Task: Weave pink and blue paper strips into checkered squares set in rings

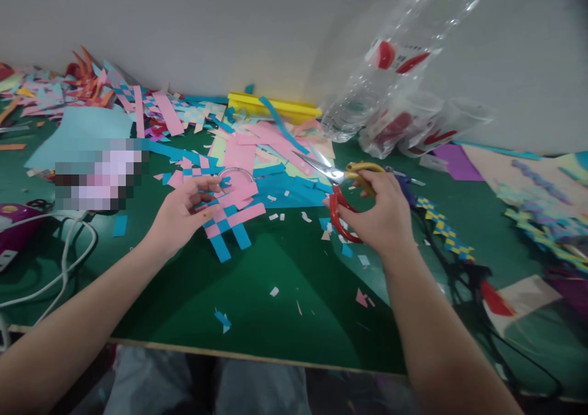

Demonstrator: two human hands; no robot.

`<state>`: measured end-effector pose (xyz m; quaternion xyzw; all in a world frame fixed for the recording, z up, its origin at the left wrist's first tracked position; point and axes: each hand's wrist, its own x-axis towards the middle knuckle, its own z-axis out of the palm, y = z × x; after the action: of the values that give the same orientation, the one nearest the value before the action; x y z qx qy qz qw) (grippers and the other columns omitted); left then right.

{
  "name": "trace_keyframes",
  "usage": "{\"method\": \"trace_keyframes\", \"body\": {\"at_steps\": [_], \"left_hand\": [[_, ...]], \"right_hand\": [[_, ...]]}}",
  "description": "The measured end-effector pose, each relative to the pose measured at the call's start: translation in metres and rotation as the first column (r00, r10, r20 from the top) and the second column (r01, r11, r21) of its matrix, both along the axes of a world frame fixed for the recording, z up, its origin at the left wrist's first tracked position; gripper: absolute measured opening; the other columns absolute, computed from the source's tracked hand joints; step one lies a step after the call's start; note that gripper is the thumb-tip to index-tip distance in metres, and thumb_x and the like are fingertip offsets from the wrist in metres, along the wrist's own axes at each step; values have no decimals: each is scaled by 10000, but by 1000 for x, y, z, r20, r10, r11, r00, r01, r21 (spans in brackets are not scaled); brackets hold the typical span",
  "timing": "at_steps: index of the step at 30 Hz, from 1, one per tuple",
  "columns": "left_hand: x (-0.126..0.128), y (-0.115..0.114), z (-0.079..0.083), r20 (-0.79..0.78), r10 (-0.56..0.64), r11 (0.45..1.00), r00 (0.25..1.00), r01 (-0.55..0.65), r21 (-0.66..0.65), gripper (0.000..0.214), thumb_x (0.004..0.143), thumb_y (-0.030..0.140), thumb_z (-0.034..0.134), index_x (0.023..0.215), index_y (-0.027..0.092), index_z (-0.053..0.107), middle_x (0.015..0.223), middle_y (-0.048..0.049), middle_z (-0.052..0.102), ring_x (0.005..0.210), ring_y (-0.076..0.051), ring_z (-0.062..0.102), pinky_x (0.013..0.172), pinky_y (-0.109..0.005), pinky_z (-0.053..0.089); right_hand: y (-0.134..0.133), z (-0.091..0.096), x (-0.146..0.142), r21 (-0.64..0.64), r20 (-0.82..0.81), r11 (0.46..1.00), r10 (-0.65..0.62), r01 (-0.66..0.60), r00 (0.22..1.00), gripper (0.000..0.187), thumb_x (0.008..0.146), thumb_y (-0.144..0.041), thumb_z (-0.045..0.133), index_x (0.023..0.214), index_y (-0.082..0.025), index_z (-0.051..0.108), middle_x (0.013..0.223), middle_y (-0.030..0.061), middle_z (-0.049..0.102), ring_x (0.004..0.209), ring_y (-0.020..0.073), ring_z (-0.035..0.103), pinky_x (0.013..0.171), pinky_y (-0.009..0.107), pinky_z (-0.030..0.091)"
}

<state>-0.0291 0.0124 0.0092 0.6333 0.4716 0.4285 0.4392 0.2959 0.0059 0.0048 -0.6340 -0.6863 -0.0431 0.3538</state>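
My left hand (pixel 181 212) pinches a piece of woven paper (pixel 225 224) made of pink and blue strips. Loose strip ends stick out from it to the right and downward, and my fingers cover its left part. A thin curved ring-like edge (pixel 236 170) shows just beyond the fingertips. In my right hand (pixel 384 210) is a pair of scissors (pixel 338 176) with one yellow and one red handle. Its blades are parted and point up and to the left, apart from the woven paper. Blue paper (pixel 294 191) lies on the table between the hands.
Paper scraps (pixel 271 139) and a yellow bar (pixel 275 106) lie by the wall. A clear bottle (pixel 367 78) and plastic cups (pixel 463 121) stand at back right. White cables (pixel 67 262) run at left. Paper bits dot the green table (pixel 271 323).
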Motion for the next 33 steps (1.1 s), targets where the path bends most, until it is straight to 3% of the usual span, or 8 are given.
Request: {"method": "trace_keyframes", "body": {"at_steps": [3, 7, 13, 17, 22, 25, 29, 33], "left_hand": [[1, 1, -1, 28, 15, 996, 1000, -13, -83, 518, 715, 271, 733, 1195, 191, 555, 954, -56, 686, 861, -173, 651, 731, -284, 545], [0, 1, 0, -18, 45, 986, 999, -47, -161, 514, 699, 335, 750, 1158, 181, 579, 831, -46, 709, 671, -153, 656, 584, -253, 521], [-2, 1, 1, -240, -96, 987, 966, 62, -147, 402, 787, 411, 648, 1122, 194, 605, 810, -38, 726, 683, -169, 658, 578, -260, 496], [-2, 2, -2, -256, -166, 978, 952, 126, -167, 352, 847, 391, 565, 1145, 205, 595, 930, -50, 731, 899, -197, 664, 739, -305, 518], [0, 0, -1, -107, -212, 947, 971, 177, -266, 506, 740, 327, 700, 1211, 217, 552, 1103, -71, 679, 868, -180, 659, 654, -269, 541], [-1, 0, -2, -71, -238, 939, 969, 211, -270, 611, 683, 297, 751, 1251, 231, 535, 1176, -80, 634, 957, -197, 636, 709, -285, 559], [-4, 1, -3, -130, -161, 958, 978, 123, -259, 624, 653, 329, 772, 1227, 206, 560, 1041, -89, 647, 848, -204, 659, 664, -317, 574], [-6, 1, -1, -80, -164, 951, 983, 136, -276, 530, 680, 331, 754, 1166, 205, 584, 844, -47, 689, 766, -201, 689, 641, -306, 572]], "right_hand": [[1, -2, 0, -17, 3, 999, 39, -39, 999, 545, 692, -518, 656, 1121, -213, 514, 1000, 90, 541, 800, 234, 555, 740, 439, 490], [-1, -4, 0, -107, 88, 982, 162, -153, 983, 593, 695, -506, 663, 1178, -208, 488, 1111, 133, 550, 1068, 340, 523, 874, 513, 433], [-7, -4, -4, -304, 125, 879, 419, -368, 899, 553, 703, -442, 674, 1180, -230, 492, 1208, 118, 547, 1190, 345, 475, 961, 511, 383], [-6, -7, -3, -322, 135, 875, 419, -361, 898, 529, 706, -413, 674, 1172, -235, 497, 1211, 116, 550, 1200, 348, 470, 959, 520, 378], [-2, -10, 0, -261, 136, 906, 377, -334, 916, 537, 699, -427, 678, 1167, -229, 505, 1197, 127, 554, 1198, 359, 470, 964, 534, 366], [-3, -9, 1, -254, 132, 907, 377, -336, 917, 543, 701, -435, 677, 1172, -229, 503, 1206, 126, 550, 1205, 357, 465, 980, 536, 353], [-7, -2, -1, -346, 108, 854, 449, -390, 887, 565, 720, -435, 660, 1210, -231, 468, 1255, 122, 527, 1230, 346, 447, 982, 516, 369], [-13, 4, -4, -455, 54, 768, 529, -451, 847, 550, 727, -439, 659, 1199, -242, 457, 1272, 108, 518, 1254, 321, 433, 1006, 503, 366]]}}
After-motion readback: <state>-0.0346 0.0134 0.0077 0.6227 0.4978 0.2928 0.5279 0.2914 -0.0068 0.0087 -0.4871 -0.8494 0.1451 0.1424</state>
